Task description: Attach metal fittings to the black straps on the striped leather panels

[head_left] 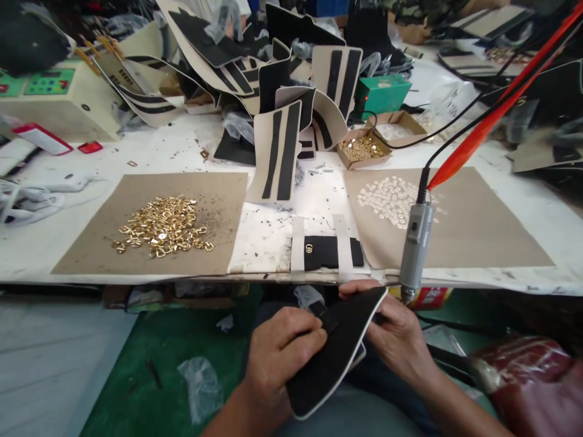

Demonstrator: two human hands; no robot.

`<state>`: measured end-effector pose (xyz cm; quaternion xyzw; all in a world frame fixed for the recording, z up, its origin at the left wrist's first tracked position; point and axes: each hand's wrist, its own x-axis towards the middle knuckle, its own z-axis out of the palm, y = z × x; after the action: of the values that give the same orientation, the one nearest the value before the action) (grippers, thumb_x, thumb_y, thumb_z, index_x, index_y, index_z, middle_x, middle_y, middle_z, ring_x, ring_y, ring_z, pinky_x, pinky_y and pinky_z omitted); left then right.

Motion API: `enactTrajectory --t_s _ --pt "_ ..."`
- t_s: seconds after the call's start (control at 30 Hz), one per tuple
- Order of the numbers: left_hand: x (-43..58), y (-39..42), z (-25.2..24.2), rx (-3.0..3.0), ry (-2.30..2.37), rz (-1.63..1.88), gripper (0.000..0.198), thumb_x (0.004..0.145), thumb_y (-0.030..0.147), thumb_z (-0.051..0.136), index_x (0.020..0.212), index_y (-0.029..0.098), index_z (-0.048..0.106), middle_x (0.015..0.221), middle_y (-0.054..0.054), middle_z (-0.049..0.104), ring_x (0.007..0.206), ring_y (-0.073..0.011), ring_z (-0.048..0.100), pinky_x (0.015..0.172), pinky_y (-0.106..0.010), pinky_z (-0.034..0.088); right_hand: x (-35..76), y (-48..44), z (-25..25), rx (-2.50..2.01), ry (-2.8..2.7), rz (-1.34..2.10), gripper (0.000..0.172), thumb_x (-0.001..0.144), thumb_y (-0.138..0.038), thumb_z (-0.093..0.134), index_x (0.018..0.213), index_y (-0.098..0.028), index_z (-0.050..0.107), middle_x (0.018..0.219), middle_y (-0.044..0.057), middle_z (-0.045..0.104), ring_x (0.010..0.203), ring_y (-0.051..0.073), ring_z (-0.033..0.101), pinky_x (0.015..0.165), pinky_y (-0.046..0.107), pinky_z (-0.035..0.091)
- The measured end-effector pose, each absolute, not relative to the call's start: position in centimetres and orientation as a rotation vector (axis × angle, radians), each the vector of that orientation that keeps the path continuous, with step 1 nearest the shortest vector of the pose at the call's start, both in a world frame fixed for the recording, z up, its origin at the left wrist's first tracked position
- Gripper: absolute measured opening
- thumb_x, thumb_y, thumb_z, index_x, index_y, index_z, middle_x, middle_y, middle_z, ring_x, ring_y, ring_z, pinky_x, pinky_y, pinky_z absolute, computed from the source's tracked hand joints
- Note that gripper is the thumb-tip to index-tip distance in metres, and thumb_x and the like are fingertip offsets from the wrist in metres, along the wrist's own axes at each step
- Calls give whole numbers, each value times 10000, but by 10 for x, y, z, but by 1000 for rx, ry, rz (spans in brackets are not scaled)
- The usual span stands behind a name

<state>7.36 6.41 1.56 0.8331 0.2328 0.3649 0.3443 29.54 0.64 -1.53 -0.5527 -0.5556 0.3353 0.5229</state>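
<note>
A black panel with a white edge [341,358] is held over my lap, below the table's front edge. My left hand [286,349] grips its left side, fingers curled and thumb on the black face, by a dark strap-like piece and some clear plastic. On the upper right edge, my right hand [392,328] holds the panel with fingers behind it, partly hidden. Just above, a black pad [327,252] with a gold fitting lies taped to the table edge. A grey electric screwdriver [415,246] hangs by its cable above my right hand.
Gold fittings [159,224] lie heaped on a brown sheet at left, clear washers [392,200] on another at right. Striped panels [277,152] are piled behind, near a green box [382,94] and a carton of gold parts [362,149]. A person's hand [414,33] shows at the back.
</note>
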Motion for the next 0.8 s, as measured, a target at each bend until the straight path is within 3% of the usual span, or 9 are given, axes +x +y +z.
enactTrajectory --t_s 0.37,0.5,0.6,0.8 --pt "67 57 12 2352 528 927 304 877 112 646 1167 187 693 976 -130 750 960 -244 710 839 -368 596 298 -9 -17 -1397 -1356 867 148 910 -251 724 1050 -296 744 1176 58 684 1029 249 667 871 350 559" --pt "70 57 19 2146 653 993 187 882 151 659 1054 183 724 948 -115 753 886 -218 714 786 -328 590 293 -5 -10 -1392 -1370 795 31 926 -247 699 935 -264 723 1080 54 702 959 234 669 841 344 543" --pt "77 66 23 1764 1017 899 61 878 197 685 903 192 740 857 -55 779 782 -189 729 735 -280 593 287 3 -7 -1426 -1381 733 87 933 -247 684 846 -247 683 899 25 676 856 201 643 773 308 508" --pt "90 117 17 1331 1208 701 326 788 300 776 1086 169 756 1118 -69 796 1018 -275 744 952 -386 577 282 42 -10 -1563 -1375 663 81 948 -278 657 884 -241 691 841 -3 627 789 173 600 733 283 452"
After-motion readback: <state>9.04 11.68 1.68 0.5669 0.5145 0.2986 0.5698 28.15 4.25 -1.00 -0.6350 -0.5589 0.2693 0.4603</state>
